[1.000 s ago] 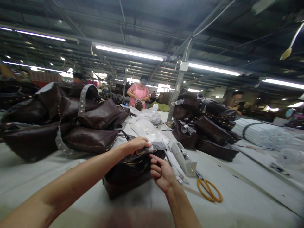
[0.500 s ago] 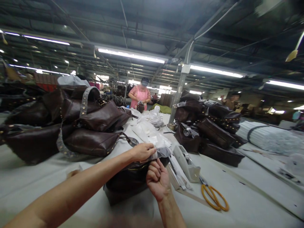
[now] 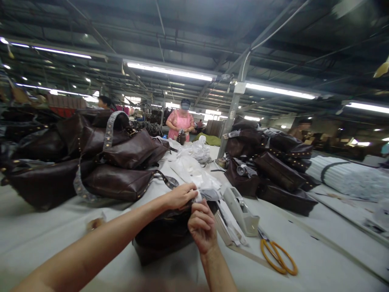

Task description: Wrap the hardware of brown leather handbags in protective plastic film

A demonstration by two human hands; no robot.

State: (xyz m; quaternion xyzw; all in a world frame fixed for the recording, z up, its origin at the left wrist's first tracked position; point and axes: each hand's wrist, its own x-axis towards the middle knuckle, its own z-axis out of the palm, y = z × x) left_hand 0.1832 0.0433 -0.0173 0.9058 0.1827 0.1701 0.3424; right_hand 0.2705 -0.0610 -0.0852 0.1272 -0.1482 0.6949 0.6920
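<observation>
A dark brown leather bag (image 3: 161,235) stands on the grey table in front of me. My left hand (image 3: 180,195) lies over its top edge with the fingers pinched on a piece of clear and white wrapping (image 3: 209,190). Just below, my right hand (image 3: 202,225) is curled closed against the bag's top right corner. What its fingers hold is hidden.
Piles of brown studded bags lie at the left (image 3: 91,162) and at the right (image 3: 270,166). A grey tape dispenser (image 3: 241,211) and orange-handled scissors (image 3: 278,255) sit right of my hands. White plastic bags (image 3: 191,162) lie behind. A person in pink (image 3: 181,121) works at the far end.
My right hand has risen and closed tighter against the bag's top, close under my left hand. My left hand has shifted slightly right on the wrapping.
</observation>
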